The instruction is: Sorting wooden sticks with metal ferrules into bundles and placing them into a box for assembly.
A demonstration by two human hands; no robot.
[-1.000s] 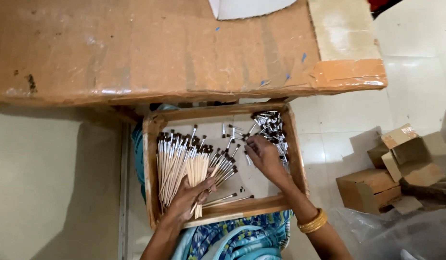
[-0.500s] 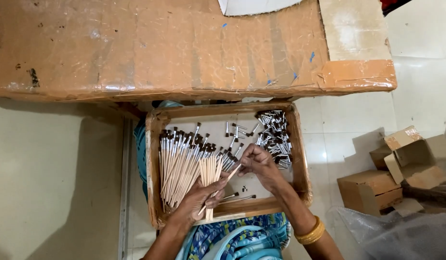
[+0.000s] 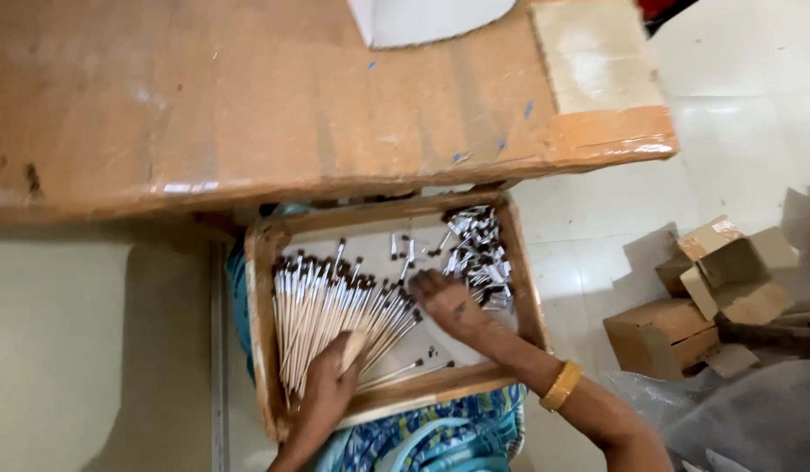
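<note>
a shallow cardboard tray (image 3: 263,350) rests on the person's lap under the edge of a brown cardboard-covered table (image 3: 248,105). inside it, toward nine o'clock, lies a big fan of thin pale brushes (image 3: 326,315) with dark tips, too many and too overlapped to count. at two o'clock sits a heap of small metal ferrules (image 3: 477,253), also uncountable. the left hand (image 3: 331,389) is closed around the lower ends of the brush bundle at six o'clock. the right hand (image 3: 449,301), flat and open-fingered, presses on the tray's middle, touching the brush tips; a gold bangle (image 3: 560,385) circles its wrist. several small cardboard boxes (image 3: 711,288) crowd the floor at three o'clock, partly cut off.
</note>
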